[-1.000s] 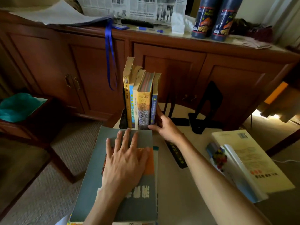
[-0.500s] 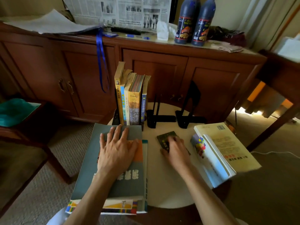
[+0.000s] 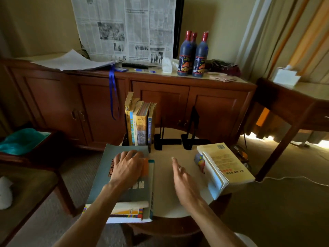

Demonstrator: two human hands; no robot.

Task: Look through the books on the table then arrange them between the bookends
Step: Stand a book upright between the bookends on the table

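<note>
Head cam looks down at a small round table (image 3: 165, 202). Big grey book (image 3: 122, 191) tops a stack on its left side, left hand (image 3: 127, 166) lying flat on it, fingers spread. Yellow book (image 3: 227, 163) lies on the right. Upright books (image 3: 140, 122) stand at the back beside two black bookends (image 3: 178, 134). Right hand (image 3: 183, 179) hovers empty, fingers loose.

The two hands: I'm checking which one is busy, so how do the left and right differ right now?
The left hand lies palm down, fingers spread, resting on the grey book that tops the stack; the right hand touches no book and holds nothing. The left hand sits over the stack at the table's left edge; the right hand hangs above the bare table top between the stack and the yellow book. Both are open.
</note>
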